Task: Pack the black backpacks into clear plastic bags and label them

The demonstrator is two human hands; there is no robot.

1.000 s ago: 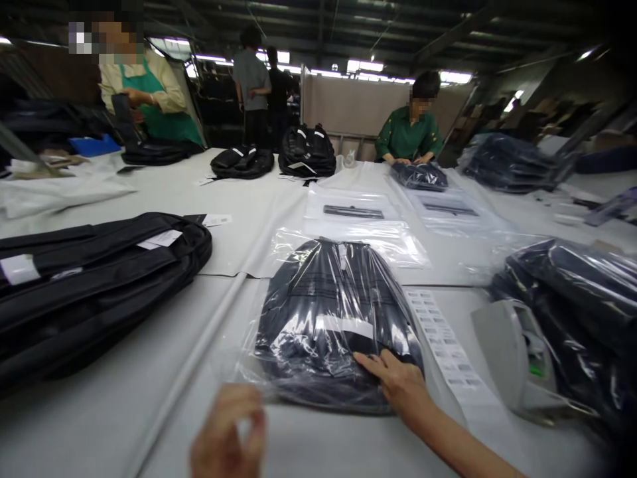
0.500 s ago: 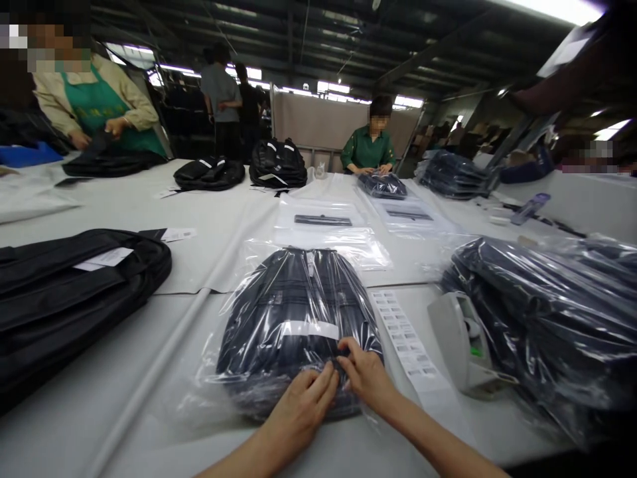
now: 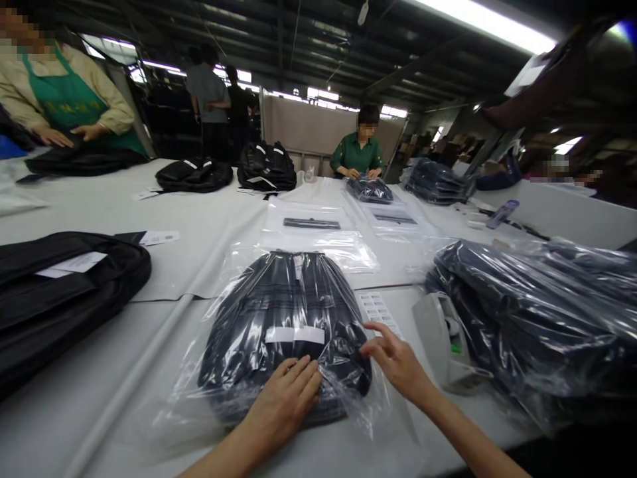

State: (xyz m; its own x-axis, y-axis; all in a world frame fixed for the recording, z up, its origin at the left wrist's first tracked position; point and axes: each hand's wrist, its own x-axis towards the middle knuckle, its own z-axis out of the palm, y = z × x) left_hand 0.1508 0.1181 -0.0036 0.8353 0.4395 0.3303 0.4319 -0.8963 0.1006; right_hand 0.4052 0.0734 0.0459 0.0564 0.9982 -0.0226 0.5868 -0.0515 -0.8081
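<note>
A dark backpack (image 3: 293, 299) in a clear plastic bag (image 3: 371, 411) lies flat in front of me, with a white strip (image 3: 295, 334) across its middle. My left hand (image 3: 286, 398) rests on its lower part, fingers stretched out over the plastic. At the backpack's right edge is my right hand (image 3: 401, 365), its fingers curved and apart; nothing shows between them. A sheet of labels (image 3: 378, 312) lies beside the bag on the right, partly behind my right hand.
A grey dispenser (image 3: 442, 342) stands at right before a pile of plastic-wrapped backpacks (image 3: 527, 312). An unwrapped black backpack (image 3: 64, 285) lies at left. Flat plastic bags (image 3: 313, 222) lie beyond. Across the white table (image 3: 164, 358), two co-workers handle bags.
My right hand has moved right, away from my left hand, to the backpack's edge. My left hand has flattened onto the plastic. The whole view has shifted slightly.
</note>
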